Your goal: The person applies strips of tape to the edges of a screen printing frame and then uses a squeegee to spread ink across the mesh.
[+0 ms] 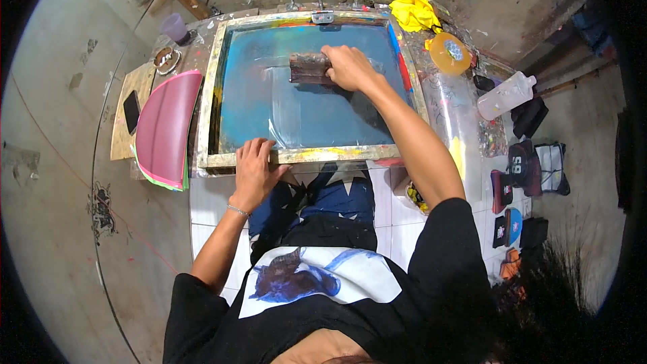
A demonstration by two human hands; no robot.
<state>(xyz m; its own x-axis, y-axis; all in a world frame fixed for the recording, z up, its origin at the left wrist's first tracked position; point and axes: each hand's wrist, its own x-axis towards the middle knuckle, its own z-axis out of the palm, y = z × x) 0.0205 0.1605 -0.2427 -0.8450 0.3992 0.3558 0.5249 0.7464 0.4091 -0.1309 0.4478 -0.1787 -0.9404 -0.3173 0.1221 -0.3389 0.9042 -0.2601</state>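
A screen printing frame (pixel 337 155) with worn, paint-stained wooden sides lies in front of me, its mesh (pixel 242 104) mostly blue. My right hand (pixel 352 69) is closed around the end of a dark, worn squeegee (pixel 307 72), which rests on the mesh just above its middle. A pale, shiny streak runs down the mesh from the squeegee's left part toward the near side. My left hand (pixel 255 170) grips the frame's near wooden side, left of centre, with its fingers bent over the top. The squeegee's lower edge is hidden from me.
A metal hinge clamp (pixel 323 18) holds the frame's far side. Pink half-round pieces (pixel 168 128) are stacked at the left, beside a phone (pixel 131 112) and a purple cup (pixel 174 27). At the right are a yellow cloth (pixel 414 13), a yellow round lid (pixel 449 52) and a plastic bottle (pixel 505 96).
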